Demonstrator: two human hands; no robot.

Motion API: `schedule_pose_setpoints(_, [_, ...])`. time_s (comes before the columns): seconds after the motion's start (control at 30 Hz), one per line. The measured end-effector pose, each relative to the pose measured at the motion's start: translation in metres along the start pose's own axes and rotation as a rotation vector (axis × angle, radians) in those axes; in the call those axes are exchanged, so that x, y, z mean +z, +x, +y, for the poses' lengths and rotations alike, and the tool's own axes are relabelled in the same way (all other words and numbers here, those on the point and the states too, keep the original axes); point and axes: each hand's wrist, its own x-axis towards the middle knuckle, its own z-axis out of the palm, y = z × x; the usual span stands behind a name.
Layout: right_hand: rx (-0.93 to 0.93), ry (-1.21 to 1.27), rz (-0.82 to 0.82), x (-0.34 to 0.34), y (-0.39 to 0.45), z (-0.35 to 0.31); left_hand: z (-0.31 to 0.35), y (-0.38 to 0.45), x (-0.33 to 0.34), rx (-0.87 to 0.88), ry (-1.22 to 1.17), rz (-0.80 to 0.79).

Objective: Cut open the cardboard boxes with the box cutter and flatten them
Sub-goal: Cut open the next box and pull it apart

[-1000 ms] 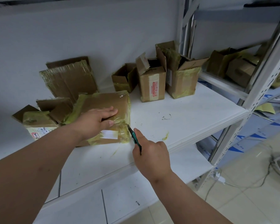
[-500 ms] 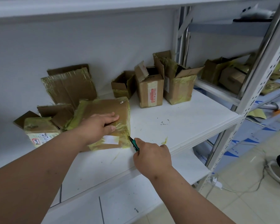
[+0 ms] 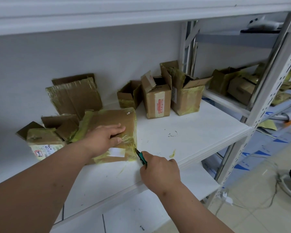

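Note:
A cardboard box (image 3: 112, 118) wrapped in yellowish tape lies on the white shelf (image 3: 191, 137). My left hand (image 3: 104, 140) presses flat on its top, fingers straight, thumb over the near edge. My right hand (image 3: 160, 170) grips a green box cutter (image 3: 140, 156), whose blade tip touches the box's near right corner. Most of the cutter's handle is hidden in my fist.
Flattened cardboard (image 3: 74, 96) leans on the back wall. A small labelled box (image 3: 44, 145) sits at left. Three opened boxes (image 3: 158, 100) stand at the back right. More boxes (image 3: 233, 84) fill the neighbouring rack beyond a metal post (image 3: 265, 101). A lower shelf (image 3: 124, 219) lies below.
The camera view has tilted up slightly. My right hand with the cutter stays at the box's near right corner; my left hand keeps pressing on the top.

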Motion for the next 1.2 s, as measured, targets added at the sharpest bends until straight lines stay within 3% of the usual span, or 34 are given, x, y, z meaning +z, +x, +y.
schedule_pose_setpoints(0.23, [0.123,0.329,-0.21,-0.02,0.003,0.002,0.004,-0.003,-0.001,-0.019,0.033,-0.009])
schedule_pose_setpoints(0.53, [-0.037,-0.063,-0.056,0.002,-0.004,-0.001,0.006,-0.003,0.0,-0.027,0.065,-0.008])
schedule_pose_setpoints(1.0, [-0.018,-0.103,-0.012,0.009,-0.008,0.003,0.01,-0.007,-0.003,-0.027,0.043,-0.008])
schedule_pose_setpoints(1.2, [-0.03,-0.089,-0.091,0.01,-0.013,0.004,0.007,-0.006,-0.004,-0.014,0.024,-0.001])
